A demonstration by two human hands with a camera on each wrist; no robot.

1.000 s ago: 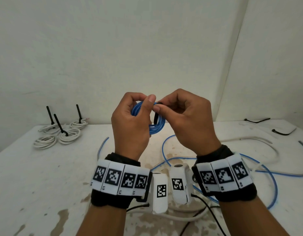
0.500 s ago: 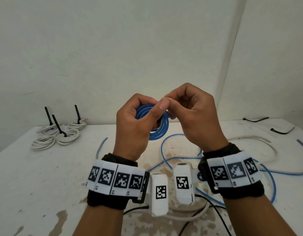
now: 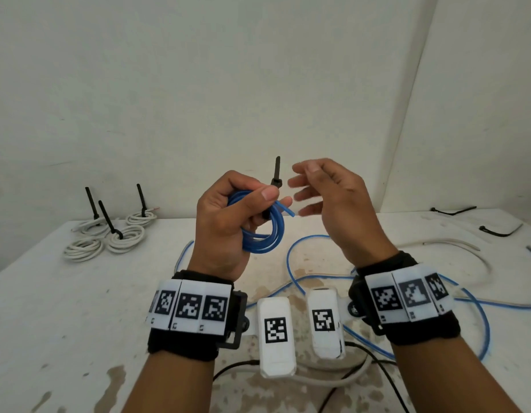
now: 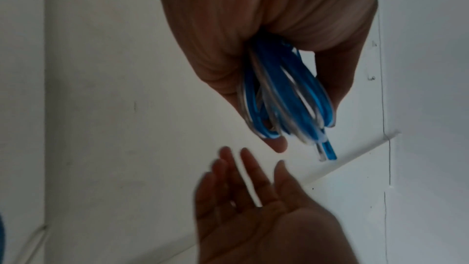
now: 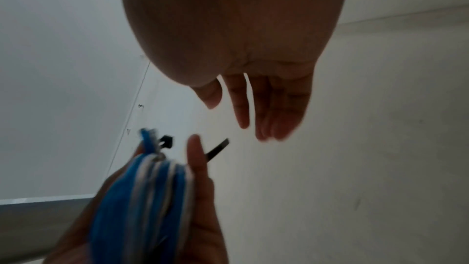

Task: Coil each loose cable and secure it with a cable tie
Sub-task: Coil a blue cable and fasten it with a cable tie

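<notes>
- Left hand (image 3: 225,222) held up over the white paint-stained table (image 3: 49,308), its fingers (image 3: 268,193) curled round a small coil of thin blue plastic-sheathed cable (image 3: 265,236); thumb pressed across the top of the loops.
- Black plastic cable tie (image 3: 276,174) sits on the coil at the pinch point, tail standing upright above the thumb. Whether it is cinched fully tight, cannot tell.
- Right hand (image 3: 333,204) just beside, not touching coil or tie; fingers spread and relaxed, holding nothing, slightly blurred.
- Handling, my judgement: coil looks light and springy; a cut end (image 3: 289,212) juts out past the thumb, so loops would likely fan apart if the grip eased before the tie bites. Sheath looks smooth, perhaps slippery.
- Best hold: at the bundled crossing under the tie, not the free lower arc. The tie tail is stiff enough to pinch and pull.
- More loose blue cable (image 3: 482,317) lies on the table below; tied white cable coils (image 3: 124,239) at far left, spare black ties (image 3: 452,210) far right.
</notes>
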